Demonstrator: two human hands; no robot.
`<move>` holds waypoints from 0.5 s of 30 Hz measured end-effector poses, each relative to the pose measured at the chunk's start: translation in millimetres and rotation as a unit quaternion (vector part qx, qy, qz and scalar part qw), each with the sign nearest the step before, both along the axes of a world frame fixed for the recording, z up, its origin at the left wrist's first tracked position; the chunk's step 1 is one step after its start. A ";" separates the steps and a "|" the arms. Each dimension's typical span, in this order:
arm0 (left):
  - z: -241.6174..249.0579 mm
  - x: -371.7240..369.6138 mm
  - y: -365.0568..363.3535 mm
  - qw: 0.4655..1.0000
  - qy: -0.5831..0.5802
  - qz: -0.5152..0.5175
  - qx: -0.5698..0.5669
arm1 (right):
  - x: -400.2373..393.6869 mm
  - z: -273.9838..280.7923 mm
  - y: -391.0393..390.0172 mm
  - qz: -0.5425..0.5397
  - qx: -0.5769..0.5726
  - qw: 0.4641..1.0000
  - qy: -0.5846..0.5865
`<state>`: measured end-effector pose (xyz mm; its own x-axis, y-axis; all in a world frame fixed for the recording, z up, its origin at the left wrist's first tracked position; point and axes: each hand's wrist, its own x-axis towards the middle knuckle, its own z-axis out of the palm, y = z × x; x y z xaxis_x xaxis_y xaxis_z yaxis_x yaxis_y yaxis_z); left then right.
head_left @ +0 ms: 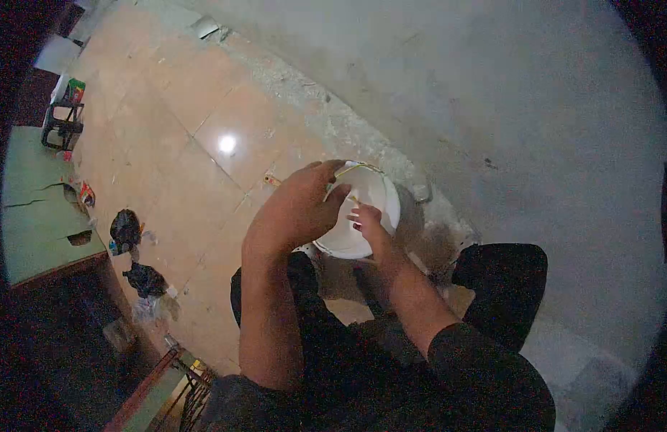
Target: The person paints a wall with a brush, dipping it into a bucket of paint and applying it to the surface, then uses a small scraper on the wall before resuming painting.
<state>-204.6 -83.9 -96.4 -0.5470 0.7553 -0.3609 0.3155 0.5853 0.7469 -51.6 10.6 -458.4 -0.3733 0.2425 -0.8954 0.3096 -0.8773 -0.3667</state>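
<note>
A white round bucket (391,209) stands on the floor between my knees. My left hand (301,201) reaches over its left side, with the fingertips near the far rim and the thumb held apart from them. Close to those fingertips a thin yellowish strip (351,170) runs along the rim. Over the bucket's mouth my right hand (369,219) has its fingers bent together. A small pale yellow bit shows at its fingertips, too small to name. The lower inside of the bucket is partly hidden by both hands.
A small colourful object (272,180) lies left of the bucket. Black plastic bags (126,229) rest on the tiles, near a green cracked surface (42,205). A black stool-like frame (62,124) stands at far left. Rough broken edging (348,122) separates tiles from grey concrete (506,93).
</note>
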 end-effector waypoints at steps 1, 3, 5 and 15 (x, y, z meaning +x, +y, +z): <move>-2.6 -1.8 0.0 1.000 0.008 0.004 0.009 | -0.4 -5.5 -3.8 -0.006 0.023 1.000 -0.013; -1.2 -4.1 0.6 1.000 0.009 0.009 0.002 | -1.0 -8.9 -4.2 0.026 0.038 0.999 -0.022; -1.5 -5.1 -0.3 0.999 0.044 -0.004 -0.009 | -3.5 -8.1 -4.9 0.058 0.054 0.996 -0.030; -6.7 -5.2 0.9 1.000 -0.002 0.003 0.013 | -6.4 -19.1 -14.0 -0.007 0.003 1.000 0.016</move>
<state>-209.8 -83.0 -103.1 -0.5509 0.7605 -0.3438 0.3087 0.5684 0.7627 -57.9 -3.4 -477.5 -0.3986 0.2529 -0.8816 0.2858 -0.8791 -0.3814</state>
